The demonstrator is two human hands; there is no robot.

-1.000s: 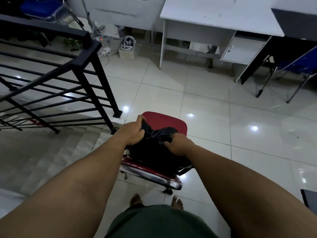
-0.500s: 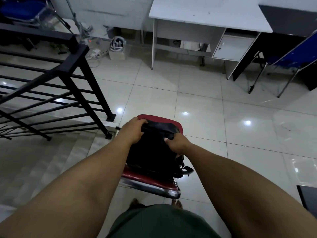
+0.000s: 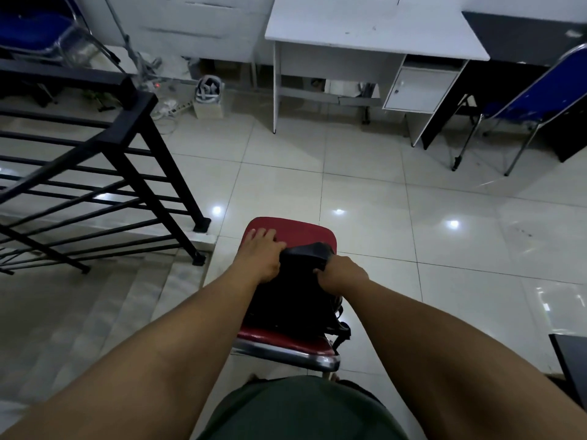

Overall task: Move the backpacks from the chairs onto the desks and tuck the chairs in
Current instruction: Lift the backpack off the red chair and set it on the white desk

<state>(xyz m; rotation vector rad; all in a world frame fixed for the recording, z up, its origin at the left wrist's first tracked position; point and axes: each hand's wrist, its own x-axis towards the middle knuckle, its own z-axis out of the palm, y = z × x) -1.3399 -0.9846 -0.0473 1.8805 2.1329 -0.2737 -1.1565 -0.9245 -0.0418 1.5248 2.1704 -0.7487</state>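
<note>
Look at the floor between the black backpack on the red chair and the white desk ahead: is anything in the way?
Nothing visible blocks it. Only bare tiled floor lies between the backpack on the red chair and the white desk. The black railing stands off to the left.

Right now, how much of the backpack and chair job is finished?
Nothing looks finished yet. The soft black backpack lies on the red padded chair, out on the tiles. In hand: the right hand grips the backpack's top, and the left hand lies with straight fingers beside it. Left: carry it to the white desk, which has no bag on it, then tuck in the chair.
</note>
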